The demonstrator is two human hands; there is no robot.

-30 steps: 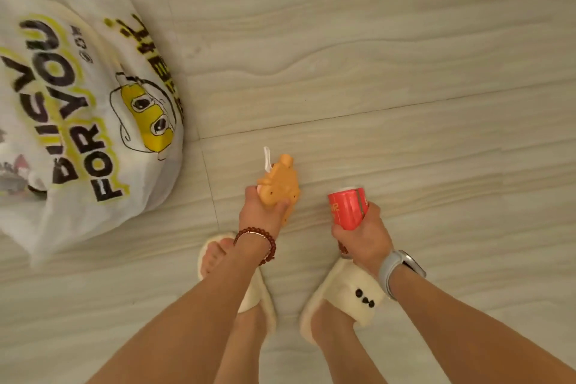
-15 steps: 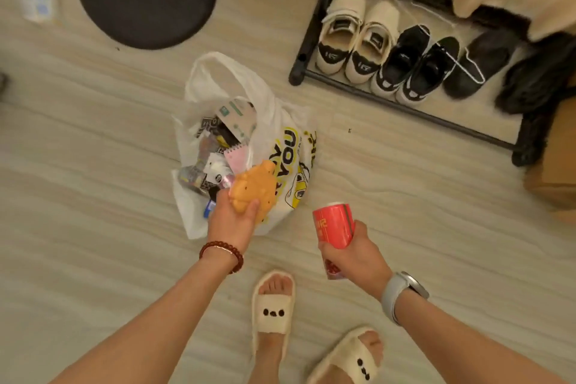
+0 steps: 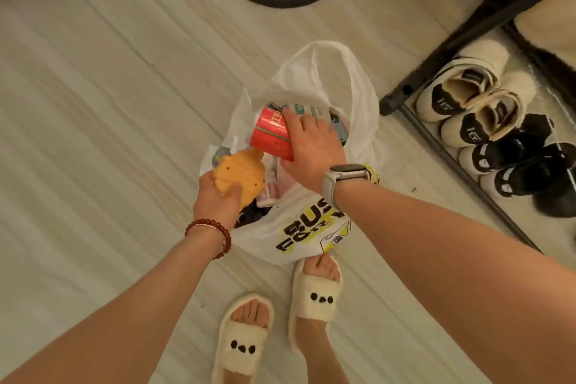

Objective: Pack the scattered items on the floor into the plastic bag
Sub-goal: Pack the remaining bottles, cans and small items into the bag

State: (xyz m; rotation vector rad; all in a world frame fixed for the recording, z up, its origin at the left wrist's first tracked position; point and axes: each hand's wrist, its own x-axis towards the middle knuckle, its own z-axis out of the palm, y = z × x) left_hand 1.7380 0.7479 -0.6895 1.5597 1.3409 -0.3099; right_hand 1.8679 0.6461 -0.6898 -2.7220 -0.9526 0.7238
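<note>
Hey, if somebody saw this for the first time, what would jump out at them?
Most likely the red can that the right hand holds over the open white bag at the centre. Just left of it, the left hand grips an orange toy at the bag's edge. Shoes line a black rack at the right.

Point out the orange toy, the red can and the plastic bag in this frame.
orange toy (image 3: pixel 238 173): head view, on its orange body above the left thumb.
red can (image 3: pixel 270 135): head view, on its red side wall.
plastic bag (image 3: pixel 363 103): head view, on its white right wall.
</note>
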